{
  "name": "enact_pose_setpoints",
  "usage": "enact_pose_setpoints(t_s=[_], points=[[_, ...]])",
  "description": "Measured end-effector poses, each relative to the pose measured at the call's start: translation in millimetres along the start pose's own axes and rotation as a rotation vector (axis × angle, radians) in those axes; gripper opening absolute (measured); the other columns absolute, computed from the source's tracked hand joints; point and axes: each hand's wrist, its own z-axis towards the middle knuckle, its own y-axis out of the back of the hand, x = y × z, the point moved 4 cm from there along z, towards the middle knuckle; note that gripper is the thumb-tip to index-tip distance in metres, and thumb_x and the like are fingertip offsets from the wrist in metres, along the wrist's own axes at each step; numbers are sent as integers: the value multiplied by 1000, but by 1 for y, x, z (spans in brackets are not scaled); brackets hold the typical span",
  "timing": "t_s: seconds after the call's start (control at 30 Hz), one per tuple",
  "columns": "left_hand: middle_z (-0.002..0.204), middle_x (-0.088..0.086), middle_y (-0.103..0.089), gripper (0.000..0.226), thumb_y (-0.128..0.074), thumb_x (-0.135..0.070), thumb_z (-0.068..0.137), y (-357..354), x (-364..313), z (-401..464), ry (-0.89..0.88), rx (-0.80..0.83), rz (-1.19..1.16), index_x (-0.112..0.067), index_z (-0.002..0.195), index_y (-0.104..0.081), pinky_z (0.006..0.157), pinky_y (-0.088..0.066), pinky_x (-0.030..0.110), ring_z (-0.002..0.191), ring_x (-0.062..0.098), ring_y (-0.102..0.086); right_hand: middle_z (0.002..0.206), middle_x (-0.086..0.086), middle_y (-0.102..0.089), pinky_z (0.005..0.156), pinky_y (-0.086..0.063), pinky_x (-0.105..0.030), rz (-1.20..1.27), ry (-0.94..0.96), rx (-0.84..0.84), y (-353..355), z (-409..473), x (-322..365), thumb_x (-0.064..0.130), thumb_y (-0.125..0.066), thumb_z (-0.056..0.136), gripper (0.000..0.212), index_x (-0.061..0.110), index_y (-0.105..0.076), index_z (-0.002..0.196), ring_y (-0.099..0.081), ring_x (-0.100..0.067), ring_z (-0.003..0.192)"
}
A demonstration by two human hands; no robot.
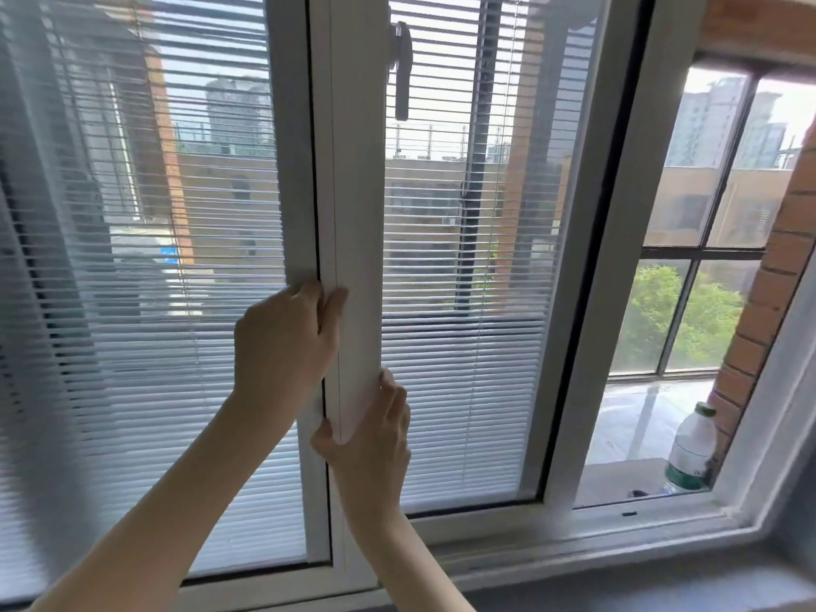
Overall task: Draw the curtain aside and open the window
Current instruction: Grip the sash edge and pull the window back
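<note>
While the window sash (pixel 468 346) is being grasped by both hands at its left stile (pixel 357 214), the relation that matters is being set by that stile: long axis vertical, running thru both grips. The left hand (pixel 282 342) is being held higher, fingers curled round the stile's left edge w/ thumb on the front face. The right hand (pixel 375 439) is being held just beneath, thumb hooked on the left edge, fingers wrapped over the right side. Neither is released. The lever handle (pixel 402 68) is hanging straight down, well above both, left hand nearer. The sheer curtain (pixel 31 280) is showing only as a blur at far left, apart from the hands. An opening (pixel 636 413) w/ a bottle (pixel 691 452) is showing on the right, so the window is being judged partly open already. The coming move is prob. sideways, across the axis; sliding vs. swinging cannot be told.
</note>
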Motion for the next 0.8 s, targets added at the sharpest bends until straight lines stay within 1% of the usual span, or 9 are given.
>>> enact_pose_setpoints(t_s=[0.1, 0.3, 0.37, 0.47, 0.57, 0.67, 0.8], points=[[60, 3, -65, 43, -47, -42, 97, -1, 1, 1, 6, -10, 8, -11, 74, -66, 59, -37, 20, 48, 13, -46, 122, 0, -50, 73, -58, -36, 15, -6, 14, 0, 1, -1, 47, -63, 66, 83, 22, -27, 136, -49, -19, 109], [59, 1, -65, 42, -48, -42, 97, -5, -6, 1, 3, -23, -5, -13, 72, -65, 58, -33, 18, 48, 10, -42, 121, -2, -50, 71, -57, -37, 21, -5, 19, 6, 5, -9, 46, -64, 64, 83, 20, -30, 136, -50, -21, 108], [62, 2, -67, 41, -49, -42, 97, -8, -12, 1, 4, -20, -5, -12, 75, -67, 59, -35, 18, 50, 10, -43, 121, -1, -50, 70, -56, -34, 16, -9, 15, 10, 7, -13, 46, -65, 64, 84, 22, -29, 135, -50, -20, 108], [64, 2, -68, 42, -47, -42, 98, -12, -22, 1, 6, 5, -4, -12, 79, -69, 60, -36, 19, 51, 10, -44, 122, 1, -50, 71, -54, -33, 11, -17, 9, 17, 11, -22, 45, -69, 63, 85, 22, -31, 136, -50, -19, 110], [66, 2, -67, 43, -44, -43, 99, -17, -34, 1, 4, 50, 6, -11, 81, -68, 60, -40, 21, 52, 14, -51, 123, 2, -49, 72, -54, -32, 3, -17, 6, 24, 16, -31, 47, -71, 63, 87, 23, -30, 136, -50, -18, 111], [65, 3, -67, 44, -43, -42, 99, -20, -47, 2, 0, 70, 8, -11, 81, -68, 62, -40, 22, 53, 16, -53, 123, 4, -48, 72, -51, -28, 1, -33, 12, 32, 19, -40, 49, -70, 64, 88, 25, -27, 136, -51, -17, 110], [71, 4, -69, 42, -41, -40, 101, -26, -65, 3, -13, 117, -14, -11, 87, -69, 63, -46, 25, 61, 23, -65, 123, 6, -48, 69, -45, -24, -14, -39, 8, 44, 25, -53, 52, -68, 66, 86, 27, -25, 137, -53, -16, 109]])
